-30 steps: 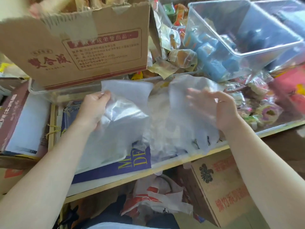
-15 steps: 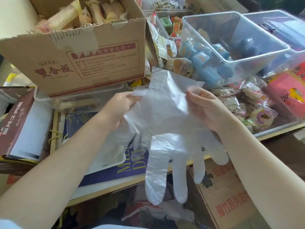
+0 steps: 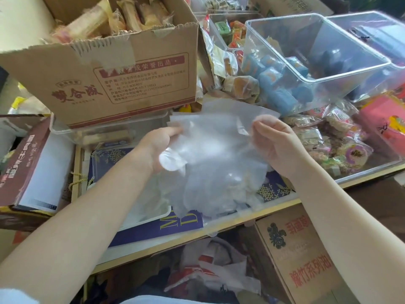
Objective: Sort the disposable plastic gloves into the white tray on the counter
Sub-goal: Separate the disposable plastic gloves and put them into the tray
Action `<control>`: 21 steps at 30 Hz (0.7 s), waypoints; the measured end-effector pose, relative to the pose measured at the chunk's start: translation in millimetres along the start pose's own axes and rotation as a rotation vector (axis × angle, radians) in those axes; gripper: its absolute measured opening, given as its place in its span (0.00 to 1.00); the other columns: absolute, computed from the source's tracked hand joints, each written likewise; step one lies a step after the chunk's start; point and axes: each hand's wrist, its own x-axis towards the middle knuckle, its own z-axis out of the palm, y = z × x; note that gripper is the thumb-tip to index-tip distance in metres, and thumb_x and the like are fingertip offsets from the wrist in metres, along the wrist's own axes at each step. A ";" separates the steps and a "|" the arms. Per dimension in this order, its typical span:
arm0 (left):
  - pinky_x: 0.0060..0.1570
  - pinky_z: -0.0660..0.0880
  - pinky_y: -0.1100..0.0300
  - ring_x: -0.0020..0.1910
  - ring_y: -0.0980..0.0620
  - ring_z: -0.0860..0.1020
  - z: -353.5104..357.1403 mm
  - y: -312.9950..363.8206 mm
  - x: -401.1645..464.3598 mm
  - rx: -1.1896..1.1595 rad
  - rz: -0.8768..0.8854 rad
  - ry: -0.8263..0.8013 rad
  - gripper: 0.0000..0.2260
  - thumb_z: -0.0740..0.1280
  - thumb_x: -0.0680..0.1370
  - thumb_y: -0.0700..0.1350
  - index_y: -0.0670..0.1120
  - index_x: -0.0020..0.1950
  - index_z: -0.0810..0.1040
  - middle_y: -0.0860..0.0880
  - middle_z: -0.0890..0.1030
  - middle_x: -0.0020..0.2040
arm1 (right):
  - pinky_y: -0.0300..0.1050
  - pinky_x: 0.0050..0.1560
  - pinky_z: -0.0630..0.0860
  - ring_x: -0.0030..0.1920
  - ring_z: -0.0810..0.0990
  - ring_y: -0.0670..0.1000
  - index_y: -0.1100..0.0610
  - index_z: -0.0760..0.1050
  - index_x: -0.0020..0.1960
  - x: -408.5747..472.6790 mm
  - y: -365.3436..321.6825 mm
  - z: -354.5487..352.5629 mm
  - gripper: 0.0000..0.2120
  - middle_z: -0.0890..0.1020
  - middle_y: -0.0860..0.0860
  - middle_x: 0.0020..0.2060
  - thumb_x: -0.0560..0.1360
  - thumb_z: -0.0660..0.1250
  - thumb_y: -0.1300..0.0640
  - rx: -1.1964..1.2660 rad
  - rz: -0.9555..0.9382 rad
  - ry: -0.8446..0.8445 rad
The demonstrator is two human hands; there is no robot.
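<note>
Gloves (image 3: 210, 154) dropped lower than half a second before; the dangling fingers no longer hung past the tabletop (image 3: 219, 224) edge and now bunched over the white tray (image 3: 151, 217). Left hand (image 3: 156, 148) pinched the glove cuff at its left edge, fingers curled on the plastic. Right hand (image 3: 275, 145) pinched the right edge the same way. Glove sheet stretched between both hands, above the tray, lower end touching or just over it, could not tell which. Cardboard box (image 3: 105, 80) of snacks stood behind, clear bin (image 3: 315, 53) to the right.
</note>
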 end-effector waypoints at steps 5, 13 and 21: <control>0.34 0.77 0.60 0.30 0.51 0.81 -7.5 -0.8 0.8 0.048 -0.058 0.074 0.07 0.67 0.75 0.46 0.45 0.41 0.81 0.49 0.82 0.35 | 0.38 0.38 0.78 0.36 0.81 0.48 0.59 0.80 0.43 -10.8 -0.7 2.4 0.08 0.83 0.52 0.36 0.66 0.75 0.58 0.074 0.209 -0.551; 0.42 0.79 0.57 0.38 0.49 0.82 1.7 0.7 -8.7 0.072 -0.076 -0.016 0.08 0.68 0.75 0.49 0.46 0.45 0.83 0.47 0.84 0.41 | 0.38 0.35 0.67 0.32 0.72 0.45 0.52 0.82 0.36 -2.6 31.7 25.1 0.05 0.81 0.44 0.30 0.69 0.70 0.59 -0.350 0.145 -0.038; 0.38 0.77 0.59 0.35 0.51 0.81 0.6 0.3 -13.4 -0.050 -0.056 -0.068 0.09 0.66 0.75 0.49 0.46 0.49 0.82 0.49 0.83 0.40 | 0.35 0.41 0.73 0.39 0.79 0.45 0.55 0.83 0.38 -25.4 47.5 34.5 0.09 0.82 0.47 0.36 0.70 0.67 0.65 -0.222 -0.035 -0.239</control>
